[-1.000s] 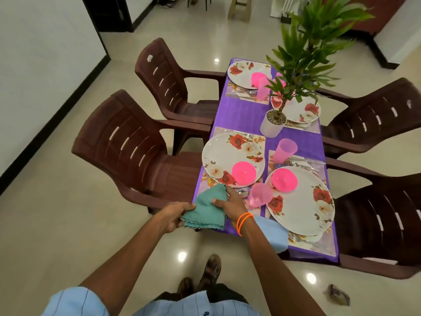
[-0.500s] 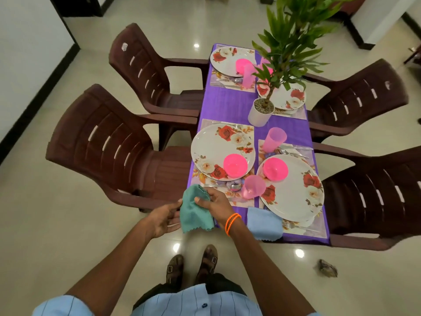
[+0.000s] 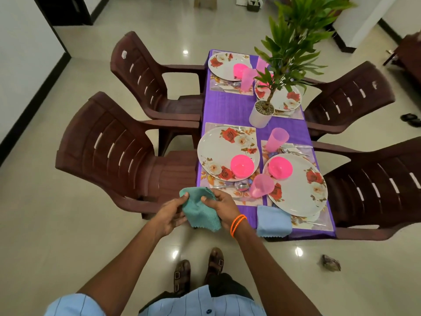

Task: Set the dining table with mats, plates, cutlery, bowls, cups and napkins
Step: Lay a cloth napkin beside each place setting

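At the near left corner of the table, both hands hold a teal napkin (image 3: 200,208) in the air, just in front of the table edge. The left hand (image 3: 171,213) pinches its left upper corner with thumb and fingers, and the right hand (image 3: 222,205), which wears two orange bangles (image 3: 238,224) on the wrist, grips the right side with the thumb on top of the cloth. The lower part of the napkin hangs down between the two hands, with its scalloped edge free.

Just behind the grip lies a floral place mat (image 3: 241,195) on the purple tablecloth (image 3: 227,108). On this mat stands a white plate with red roses (image 3: 218,153), and a pink bowl (image 3: 242,165) sits on the plate's near right part. A spoon (image 3: 241,186) lies on the mat between the plate and the hands, and a pink cup (image 3: 262,185) stands just right of the spoon.

To the right of the grip, a light blue napkin (image 3: 273,221) lies at the table edge and hangs a little over it. Behind it is a second rose plate (image 3: 303,190) with its own pink bowl (image 3: 279,167), and a second pink cup (image 3: 277,139) stands further back.

Further away from the hands, a potted plant (image 3: 262,112) in a white pot stands in the middle of the table, and two more place settings are at the far end. Brown plastic chairs (image 3: 109,153) stand on both sides of the table. Below the hands, sandals (image 3: 198,270) show on the glossy floor.
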